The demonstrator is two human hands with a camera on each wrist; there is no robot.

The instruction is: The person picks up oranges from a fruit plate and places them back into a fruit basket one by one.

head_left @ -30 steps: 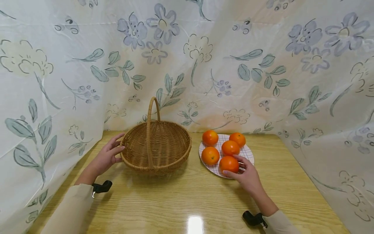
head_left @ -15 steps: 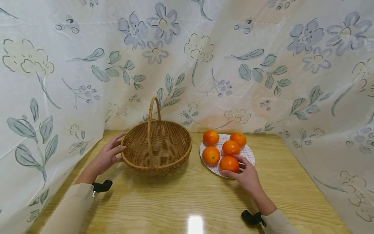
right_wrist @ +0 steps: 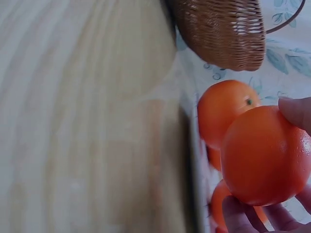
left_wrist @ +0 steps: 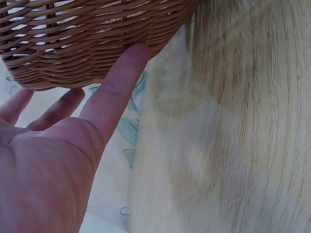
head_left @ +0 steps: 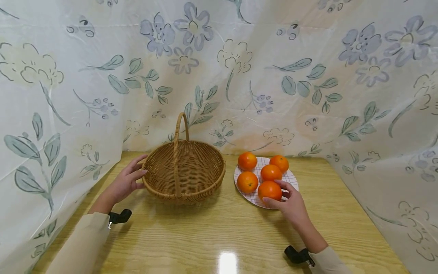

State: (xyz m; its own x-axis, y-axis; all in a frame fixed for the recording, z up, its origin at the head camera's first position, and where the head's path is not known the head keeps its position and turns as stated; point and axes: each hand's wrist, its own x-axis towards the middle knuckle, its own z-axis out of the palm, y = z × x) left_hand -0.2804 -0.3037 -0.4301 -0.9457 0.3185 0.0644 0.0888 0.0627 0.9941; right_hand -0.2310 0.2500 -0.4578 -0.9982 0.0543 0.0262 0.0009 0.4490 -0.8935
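Observation:
In the head view, a brown wicker basket (head_left: 196, 171) with a tall arched handle (head_left: 176, 160) stands left of centre, with nothing inside it. My left hand (head_left: 126, 180) touches the basket's left rim with fairly straight fingers. The left wrist view shows one fingertip against the woven side (left_wrist: 92, 43) and two other fingers behind. On the right, my right hand (head_left: 291, 201) grips the front orange (head_left: 269, 191) between thumb and fingers, over a round checked plate (head_left: 292, 184). Other oranges on the plate include one at its left (head_left: 247, 182) and one in its middle (head_left: 271, 173).
The pale wooden table (head_left: 191, 236) runs in front of the basket and plate. A floral sheet (head_left: 205, 83) hangs behind and along both sides, close behind the basket. Black wrist cameras, such as the one on the right arm (head_left: 297, 255), stick out over the table.
The orange in the right hand has risen very slightly, and that hand with it. The left hand and basket keep their places; the head view has shifted a little.

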